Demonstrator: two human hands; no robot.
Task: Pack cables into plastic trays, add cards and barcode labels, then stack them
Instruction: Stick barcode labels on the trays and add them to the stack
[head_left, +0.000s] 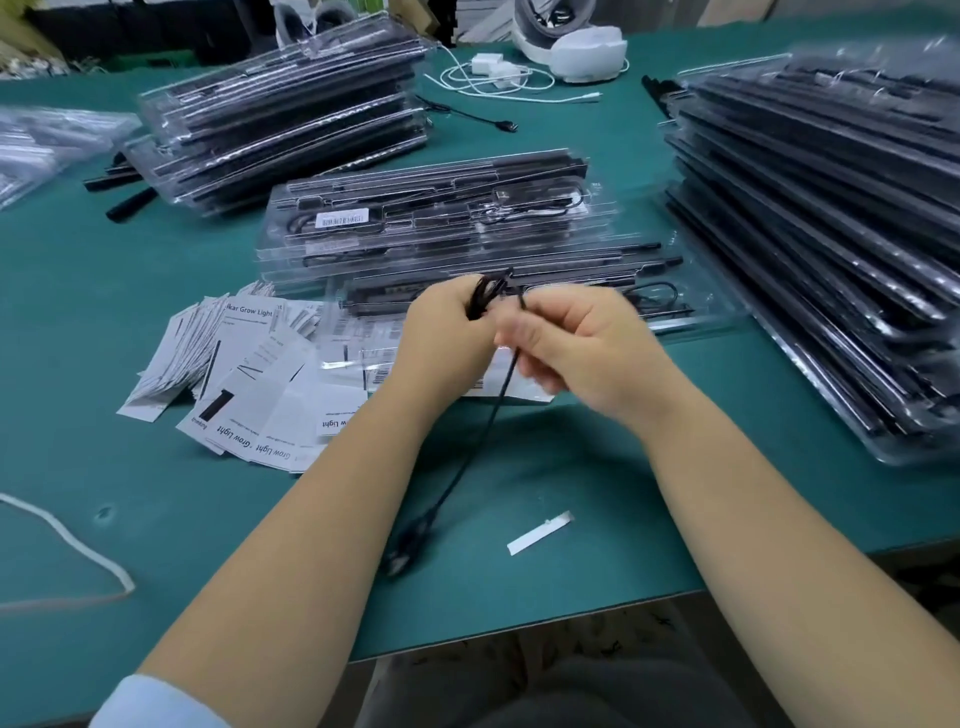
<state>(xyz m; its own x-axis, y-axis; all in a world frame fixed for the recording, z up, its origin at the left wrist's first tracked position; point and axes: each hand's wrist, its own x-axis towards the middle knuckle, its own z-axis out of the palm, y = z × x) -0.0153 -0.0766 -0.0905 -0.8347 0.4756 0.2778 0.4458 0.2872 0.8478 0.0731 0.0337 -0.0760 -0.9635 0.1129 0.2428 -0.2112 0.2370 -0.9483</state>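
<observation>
Gripping a coiled bundle of black cable (485, 296), the left hand (447, 332) has its fingers curled round the loops, just above the near edge of the card pile. The right hand (576, 343) is just beside it — its fingers pinch the same cable where the free length leaves the bundle. That loose tail hangs down between the two forearms and ends in a blurred black plug (402, 551) low over the green surface (130, 312).

Under and behind the left hand lies a fanned heap of white printed cards (244, 379) marked "Grow Light", with sheets of barcode labels (353, 332) among them. A small white strip (540, 532) lies alone on the surface near the right forearm, and a white cord (67, 545) curls at the near left.

Directly beyond the hands an open clear plastic tray (691, 317) lies flat, holding a long black bar and a looped black cable. Behind it stands a short stack of filled trays (436, 218) — the top one carries a white barcode label (342, 218) and a coiled cable in its compartments. A taller stack (285, 119) sits at the far left, tilted, with black bars poking out beneath it, and a large slanting stack (831, 218) fills the right side. At the far edge lie a white charger with its cable (493, 73) and a loose black cable (467, 117).
</observation>
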